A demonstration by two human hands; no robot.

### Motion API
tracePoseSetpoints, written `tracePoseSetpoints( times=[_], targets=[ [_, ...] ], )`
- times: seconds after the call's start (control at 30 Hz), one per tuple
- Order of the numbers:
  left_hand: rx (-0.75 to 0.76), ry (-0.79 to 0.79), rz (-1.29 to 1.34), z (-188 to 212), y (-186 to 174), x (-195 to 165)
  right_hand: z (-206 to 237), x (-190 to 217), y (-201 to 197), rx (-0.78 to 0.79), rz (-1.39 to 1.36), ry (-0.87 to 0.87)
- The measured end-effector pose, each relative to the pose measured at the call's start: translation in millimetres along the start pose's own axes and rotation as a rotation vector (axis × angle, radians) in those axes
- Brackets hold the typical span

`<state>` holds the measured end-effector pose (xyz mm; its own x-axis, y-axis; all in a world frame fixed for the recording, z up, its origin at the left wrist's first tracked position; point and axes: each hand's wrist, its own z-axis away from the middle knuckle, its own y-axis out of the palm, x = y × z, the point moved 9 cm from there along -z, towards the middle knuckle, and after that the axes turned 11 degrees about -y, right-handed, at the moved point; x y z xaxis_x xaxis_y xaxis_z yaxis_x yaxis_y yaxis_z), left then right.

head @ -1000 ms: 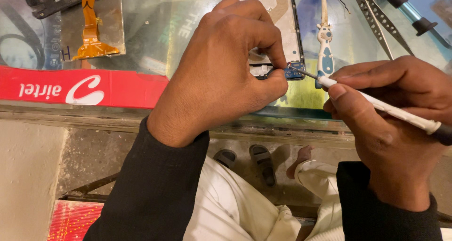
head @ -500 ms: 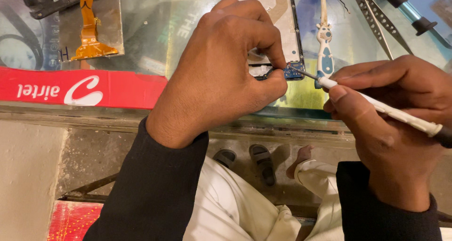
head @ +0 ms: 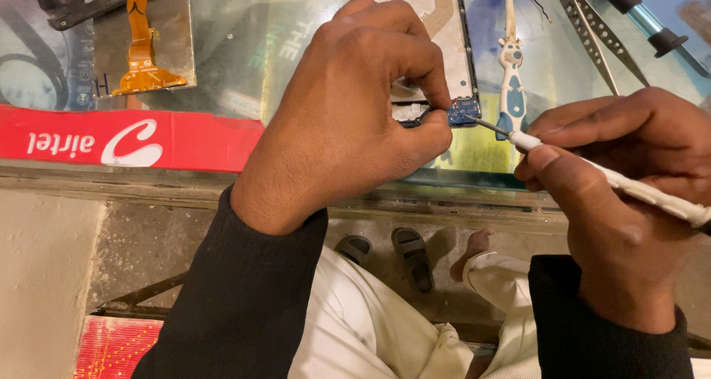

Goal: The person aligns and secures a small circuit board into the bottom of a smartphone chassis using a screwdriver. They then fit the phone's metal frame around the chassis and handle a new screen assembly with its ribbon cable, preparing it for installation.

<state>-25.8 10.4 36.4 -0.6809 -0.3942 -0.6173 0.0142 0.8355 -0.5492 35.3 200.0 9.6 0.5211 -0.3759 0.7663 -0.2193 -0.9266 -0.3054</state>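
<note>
The opened phone (head: pixel 433 38) lay face down on the glass counter (head: pixel 244 60), its bare back showing a pale metal plate inside a dark frame. At the near end of the phone sat a small blue circuit board (head: pixel 463 112).

The left hand (head: pixel 348 120) rested over the near left part of the phone, fingers curled, with the thumb and forefinger pinched together just beside the blue board. What they pinched was too small and too hidden to tell.

The right hand (head: pixel 615 201) stayed to the right of the phone and gripped a thin white-handled screwdriver (head: pixel 615 183) like a pen, thumb and fingers clenched around the handle. The metal tip of the tool reached the right edge of the blue board, touching it or very nearly so.

Right of the phone, just beside its frame, lay a white and blue plastic tool (head: pixel 509 75). Further right lay a pair of metal tweezers (head: pixel 592 34), and beyond them a dark-handled tool (head: pixel 644 20) with a light blue shaft.

Well left of the phone sat an orange ribbon cable (head: pixel 141 42) on a grey plate. A red strip (head: pixel 126 138) ran along the counter's front edge, left of and nearer than the phone.

Below the counter, nearer than the phone, a pair of dark sandals (head: pixel 392 249) stood on the floor.
</note>
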Motion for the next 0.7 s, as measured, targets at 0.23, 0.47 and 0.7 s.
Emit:
tracePoseSetpoints(
  times=[0.23,0.47,0.7],
  targets=[
    [0.006,0.005,-0.01,1.1,-3.2,-6.5,-0.4,-2.3,-1.2,0.002,0.011,0.017],
    [0.005,0.009,-0.034,3.3,-5.3,-9.6,-1.5,-3.3,-2.0,0.011,-0.025,-0.008],
    [0.0,0.011,-0.023,3.1,-5.6,-10.6,-0.8,-4.0,-3.5,0.009,-0.011,-0.011]
  ],
)
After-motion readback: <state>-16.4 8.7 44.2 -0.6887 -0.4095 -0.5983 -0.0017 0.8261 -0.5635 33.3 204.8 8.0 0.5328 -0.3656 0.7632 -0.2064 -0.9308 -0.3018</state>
